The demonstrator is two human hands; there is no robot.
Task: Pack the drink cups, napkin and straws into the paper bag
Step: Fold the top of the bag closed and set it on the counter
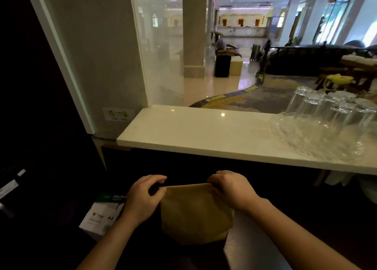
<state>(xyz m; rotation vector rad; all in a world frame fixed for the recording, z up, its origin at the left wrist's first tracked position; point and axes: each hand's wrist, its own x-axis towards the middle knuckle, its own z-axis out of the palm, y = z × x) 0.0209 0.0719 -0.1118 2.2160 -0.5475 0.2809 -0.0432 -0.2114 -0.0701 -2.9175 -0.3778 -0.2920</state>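
Observation:
A flat brown paper bag (195,212) hangs upright in front of me, below the white counter. My left hand (142,196) pinches its top left corner and my right hand (230,190) pinches its top right corner, so both hold the bag's upper edge. The bag's mouth looks closed or barely parted. No drink cups, napkin or straws are in view.
A white stone counter (204,135) runs across ahead, with several upturned clear glasses (326,118) on a glass tray at its right end. A white box of A4 paper (102,214) sits low on the left. Dark cabinet space lies under the counter; a glass pane stands behind it.

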